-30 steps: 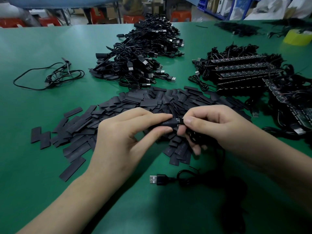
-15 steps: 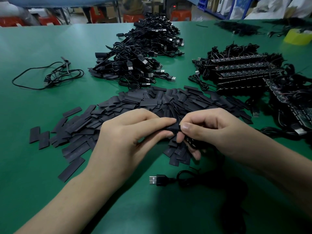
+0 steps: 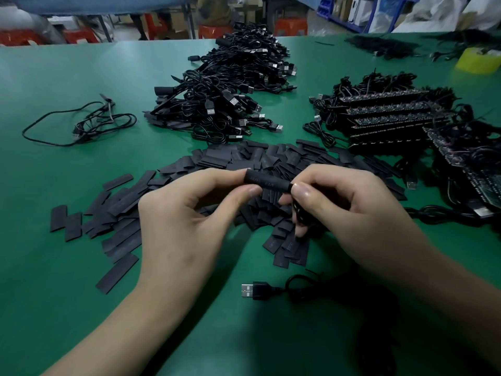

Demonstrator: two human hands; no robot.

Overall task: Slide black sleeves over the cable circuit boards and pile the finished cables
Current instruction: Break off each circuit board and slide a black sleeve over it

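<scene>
Fingers, left to right: on my left hand (image 3: 187, 221) the thumb and forefinger pinch the left end of the black sleeve (image 3: 267, 181); on my right hand (image 3: 349, 210) the thumb and forefinger pinch its right end, and the lower fingers curl round a dark bundle of cable.
Change from half a second ago: my fingertips nearly met then and hid most of the sleeve; now they stand apart and it shows along its length as a rounded tube. The USB plug (image 3: 250, 290) lies on the table (image 3: 67, 267) where it lay.
Sleeve position: it spans the gap between the two pinches, sloping slightly down to the right, over the heap of loose sleeves (image 3: 217, 158).
Circuit board: I cannot tell how far in it sits.
Left hand pose: thumb side up, forearm coming in from the lower left.
Right hand pose: knuckles up and bent, forearm coming in from the lower right.
Behind, left to right: stray cable (image 3: 81, 123), pile of finished cables (image 3: 225, 99), stacked boards (image 3: 393, 115).
</scene>
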